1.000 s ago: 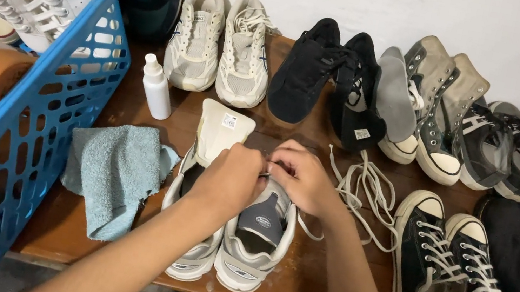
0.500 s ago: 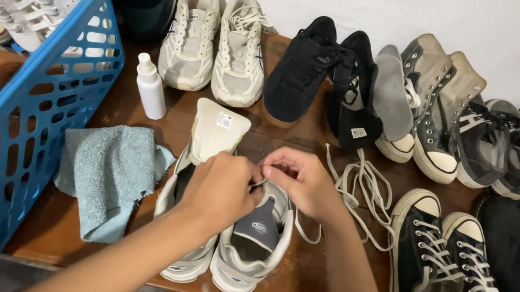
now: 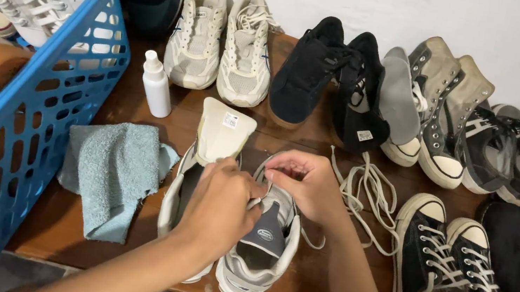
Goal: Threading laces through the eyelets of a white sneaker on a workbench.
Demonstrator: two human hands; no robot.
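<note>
A grey-and-white sneaker (image 3: 259, 253) sits at the bench's (image 3: 140, 100) front edge, right of a blue basket (image 3: 2, 150) and teal cloth (image 3: 115, 177). We see the left hand (image 3: 217, 206) and right hand (image 3: 303, 186) together over it, pinching its lace. Loose laces (image 3: 366, 190) lie right.

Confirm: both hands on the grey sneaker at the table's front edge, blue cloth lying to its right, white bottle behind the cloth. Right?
Not quite. In the head view the blue cloth lies to the left of the grey sneaker, not its right. Left hand and right hand are both on that sneaker; the white bottle stands behind the cloth.
</note>
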